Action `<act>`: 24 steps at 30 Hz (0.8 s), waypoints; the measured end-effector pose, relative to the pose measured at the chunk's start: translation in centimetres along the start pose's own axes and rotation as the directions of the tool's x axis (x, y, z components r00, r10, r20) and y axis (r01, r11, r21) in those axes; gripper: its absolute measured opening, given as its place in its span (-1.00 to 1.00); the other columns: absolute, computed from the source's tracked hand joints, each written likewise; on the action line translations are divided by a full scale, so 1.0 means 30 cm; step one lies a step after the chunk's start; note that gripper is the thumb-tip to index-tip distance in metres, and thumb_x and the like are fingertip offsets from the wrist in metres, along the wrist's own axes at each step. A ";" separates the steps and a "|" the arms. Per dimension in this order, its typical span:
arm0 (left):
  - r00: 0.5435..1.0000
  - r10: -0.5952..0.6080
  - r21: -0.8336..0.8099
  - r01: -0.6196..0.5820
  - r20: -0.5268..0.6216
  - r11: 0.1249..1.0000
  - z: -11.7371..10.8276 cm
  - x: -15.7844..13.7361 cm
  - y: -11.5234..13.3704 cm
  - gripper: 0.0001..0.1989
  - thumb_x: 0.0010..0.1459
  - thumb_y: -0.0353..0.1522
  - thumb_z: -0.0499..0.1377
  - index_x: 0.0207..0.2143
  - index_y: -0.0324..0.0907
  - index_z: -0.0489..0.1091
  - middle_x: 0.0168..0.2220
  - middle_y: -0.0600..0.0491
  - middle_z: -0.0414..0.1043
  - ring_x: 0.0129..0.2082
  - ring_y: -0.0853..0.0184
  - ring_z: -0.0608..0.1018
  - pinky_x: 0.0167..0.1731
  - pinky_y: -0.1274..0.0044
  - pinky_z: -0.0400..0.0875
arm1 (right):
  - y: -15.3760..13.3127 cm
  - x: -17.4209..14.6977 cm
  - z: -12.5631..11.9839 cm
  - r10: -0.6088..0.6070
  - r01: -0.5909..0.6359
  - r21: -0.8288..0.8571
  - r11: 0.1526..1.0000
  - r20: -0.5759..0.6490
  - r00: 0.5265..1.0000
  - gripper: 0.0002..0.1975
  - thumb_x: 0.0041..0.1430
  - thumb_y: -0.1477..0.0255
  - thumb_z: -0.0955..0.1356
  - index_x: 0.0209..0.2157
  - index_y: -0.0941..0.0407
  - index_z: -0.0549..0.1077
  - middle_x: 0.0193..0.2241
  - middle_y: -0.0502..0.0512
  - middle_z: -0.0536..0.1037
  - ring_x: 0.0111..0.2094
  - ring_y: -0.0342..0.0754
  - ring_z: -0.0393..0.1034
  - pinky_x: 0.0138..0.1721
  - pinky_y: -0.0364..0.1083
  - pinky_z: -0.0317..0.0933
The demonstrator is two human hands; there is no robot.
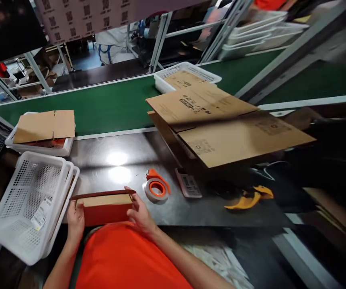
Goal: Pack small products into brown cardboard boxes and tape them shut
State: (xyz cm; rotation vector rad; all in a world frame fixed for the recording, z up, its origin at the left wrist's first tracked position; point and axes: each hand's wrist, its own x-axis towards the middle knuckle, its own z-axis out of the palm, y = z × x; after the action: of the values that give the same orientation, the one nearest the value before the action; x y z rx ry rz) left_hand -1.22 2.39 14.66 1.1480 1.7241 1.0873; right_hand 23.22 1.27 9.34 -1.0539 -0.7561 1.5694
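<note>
I hold a small red-brown box [105, 208] with a tan top at the near edge of the steel table [121, 160]. My left hand [74, 222] grips its left end and my right hand [139, 212] grips its right end. Just right of the box lies an orange tape dispenser with a roll of tape [157, 188]. A small labelled card [188, 184] lies beyond the tape. My orange shirt fills the bottom of the view.
Stacked white mesh baskets [28, 204] tilt off the table's left edge. Another basket [40, 140] holds flat cardboard. A pile of flattened cartons [230, 128] covers the right side. A green conveyor belt [106, 106] runs behind, carrying a basket [185, 74]. Yellow scraps [249, 197] lie right.
</note>
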 end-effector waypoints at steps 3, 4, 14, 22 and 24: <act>0.990 -0.108 -0.174 0.122 0.085 0.977 -0.027 -0.026 0.036 -0.25 -0.01 0.38 0.19 -0.25 -0.10 0.51 -0.36 -0.11 0.63 -0.26 -0.04 0.71 -0.22 0.17 0.68 | -0.054 -0.023 0.024 0.001 0.008 -0.095 0.995 0.096 0.995 -0.20 -0.13 -0.01 0.60 0.09 0.05 0.42 0.02 0.23 0.66 0.04 0.28 0.56 0.11 0.22 0.43; 0.990 -0.097 -0.191 0.116 0.106 0.975 -0.040 -0.037 0.044 -0.27 -0.12 0.34 0.31 -0.23 -0.08 0.53 -0.35 -0.10 0.65 -0.27 -0.06 0.72 -0.24 0.17 0.69 | -0.071 -0.036 0.030 -0.010 0.023 -0.126 0.992 0.103 0.995 -0.26 -0.09 -0.03 0.58 0.06 0.06 0.45 -0.03 0.23 0.68 0.01 0.28 0.57 0.08 0.21 0.44; 0.997 -0.071 -0.181 0.067 -0.014 0.981 -0.027 -0.086 0.037 -0.40 -0.29 0.07 0.53 -0.29 -0.06 0.50 -0.37 -0.01 0.69 -0.36 0.02 0.72 -0.33 0.28 0.69 | -0.204 -0.135 0.038 -0.078 0.106 -0.457 0.883 0.079 0.994 -0.50 0.14 0.08 0.44 0.03 0.06 0.47 -0.08 0.18 0.68 -0.04 0.21 0.57 0.03 0.13 0.44; 0.992 -0.076 -0.312 0.040 -0.102 0.949 -0.003 -0.124 0.005 -0.40 -0.08 0.13 0.45 -0.28 -0.18 0.49 -0.36 -0.02 0.65 -0.32 0.12 0.70 -0.37 0.44 0.60 | -0.332 -0.140 0.111 0.001 0.021 -0.458 0.889 0.048 0.999 -0.51 -0.12 0.27 0.55 -0.11 0.09 0.53 -0.22 0.09 0.69 -0.19 0.14 0.55 -0.15 0.03 0.43; 0.987 -0.048 -0.311 -0.002 -0.152 0.951 0.001 -0.144 -0.001 -0.44 0.02 0.13 0.39 -0.28 -0.17 0.48 -0.35 -0.01 0.64 -0.27 0.15 0.69 -0.35 0.48 0.58 | -0.332 -0.134 0.139 0.004 0.029 -0.467 0.884 0.070 0.998 -0.57 -0.09 0.30 0.54 -0.13 0.08 0.54 -0.22 0.08 0.70 -0.20 0.13 0.56 -0.16 0.02 0.43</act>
State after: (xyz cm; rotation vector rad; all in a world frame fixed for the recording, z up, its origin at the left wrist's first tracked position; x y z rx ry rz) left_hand 0.03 -1.71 15.25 0.8619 1.6063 1.4089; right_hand 23.77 0.07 20.78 -1.3407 -1.2304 1.4490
